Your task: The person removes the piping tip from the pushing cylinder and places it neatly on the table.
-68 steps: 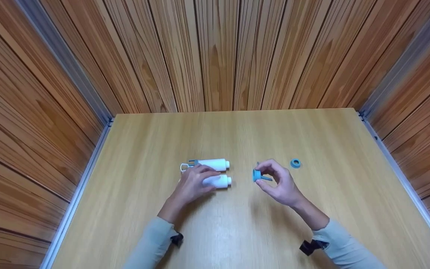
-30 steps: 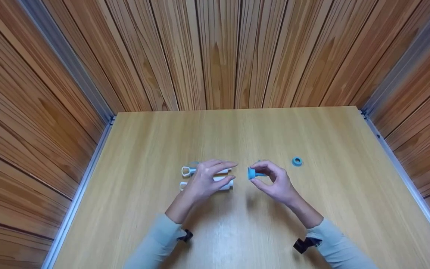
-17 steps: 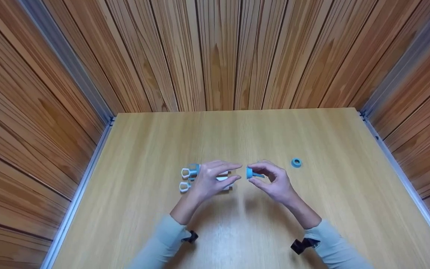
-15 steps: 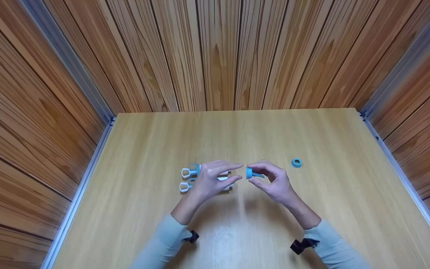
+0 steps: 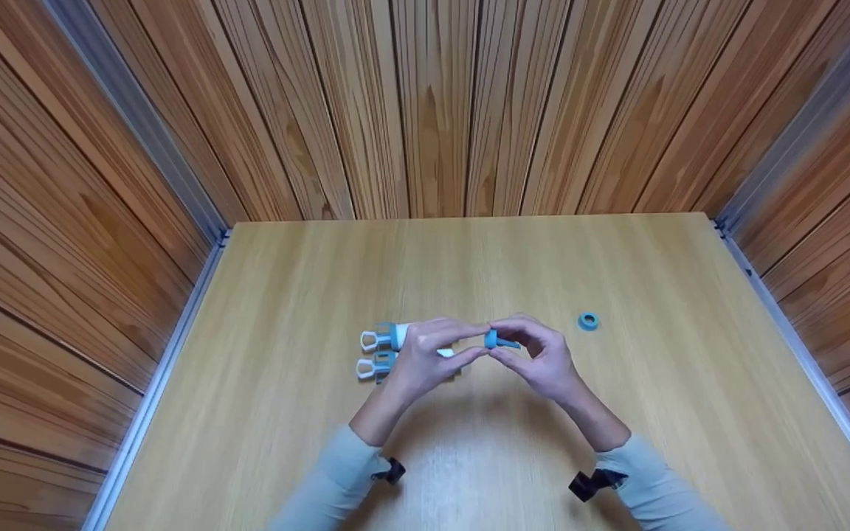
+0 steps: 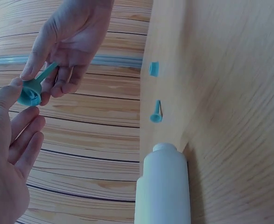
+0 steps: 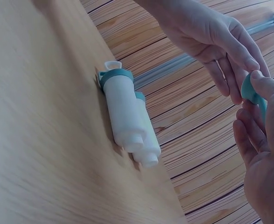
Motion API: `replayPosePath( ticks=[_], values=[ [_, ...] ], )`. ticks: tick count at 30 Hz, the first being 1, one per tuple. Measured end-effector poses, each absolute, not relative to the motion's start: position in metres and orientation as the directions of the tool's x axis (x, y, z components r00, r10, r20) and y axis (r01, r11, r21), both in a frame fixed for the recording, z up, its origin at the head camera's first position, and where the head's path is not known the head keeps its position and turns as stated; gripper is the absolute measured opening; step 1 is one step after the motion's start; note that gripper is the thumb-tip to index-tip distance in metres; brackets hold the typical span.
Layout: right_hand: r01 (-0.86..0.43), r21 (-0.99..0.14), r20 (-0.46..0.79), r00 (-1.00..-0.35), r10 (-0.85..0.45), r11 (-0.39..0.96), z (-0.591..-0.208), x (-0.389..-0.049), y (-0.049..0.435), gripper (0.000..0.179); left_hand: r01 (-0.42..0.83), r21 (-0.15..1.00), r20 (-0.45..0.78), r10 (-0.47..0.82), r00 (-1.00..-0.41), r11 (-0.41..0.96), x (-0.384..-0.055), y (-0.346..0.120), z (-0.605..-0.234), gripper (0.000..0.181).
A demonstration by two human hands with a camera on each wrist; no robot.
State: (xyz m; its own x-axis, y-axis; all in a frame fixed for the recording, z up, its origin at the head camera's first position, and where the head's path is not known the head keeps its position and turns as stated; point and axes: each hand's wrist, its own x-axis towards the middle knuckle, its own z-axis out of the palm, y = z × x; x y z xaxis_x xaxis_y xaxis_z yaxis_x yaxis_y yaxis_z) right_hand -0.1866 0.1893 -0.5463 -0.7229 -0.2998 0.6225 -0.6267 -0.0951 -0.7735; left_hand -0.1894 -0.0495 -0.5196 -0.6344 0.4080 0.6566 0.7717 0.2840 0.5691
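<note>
Between both hands, above the table, is a small teal cup-shaped cap (image 5: 491, 339) with a thin stem. My right hand (image 5: 544, 359) pinches it by thumb and fingers, and the stem points toward that palm. From the other side my left hand (image 5: 429, 355) pinches its rim; thumb tips meet there in the left wrist view, where the cap (image 6: 30, 92) shows its hollow side. Two white bottles (image 7: 123, 107) with teal collars and white loops lie side by side beneath my left hand, which partly hides them in the head view.
A teal ring (image 5: 587, 321) lies on the table to the right. In the left wrist view a second stemmed teal piece (image 6: 156, 114) rests on the table near the bottle necks. Wood-panelled walls (image 5: 425, 110) enclose the back and sides.
My left hand has left the bottles and moved right to meet my right hand at the cap. Its fingertips have closed onto the rim. My right hand has shifted slightly left, still holding the cap.
</note>
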Motion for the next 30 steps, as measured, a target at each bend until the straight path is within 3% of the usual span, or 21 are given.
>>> replayPosePath(
  ticks=[17, 30],
  values=[
    [-0.633, -0.767, 0.632, -0.718, -0.291, -0.105, -0.543, -0.186, 0.197, 0.049, 0.803, 0.53, 0.708, 0.379, -0.596, 0.272, -0.191, -0.049, -0.515, 0.029],
    [-0.63, -0.771, 0.623, -0.721, -0.304, -0.086, -0.538, -0.183, 0.204, 0.039, 0.769, 0.579, 0.681, 0.357, -0.639, 0.273, -0.192, -0.051, -0.512, 0.029]
  ],
)
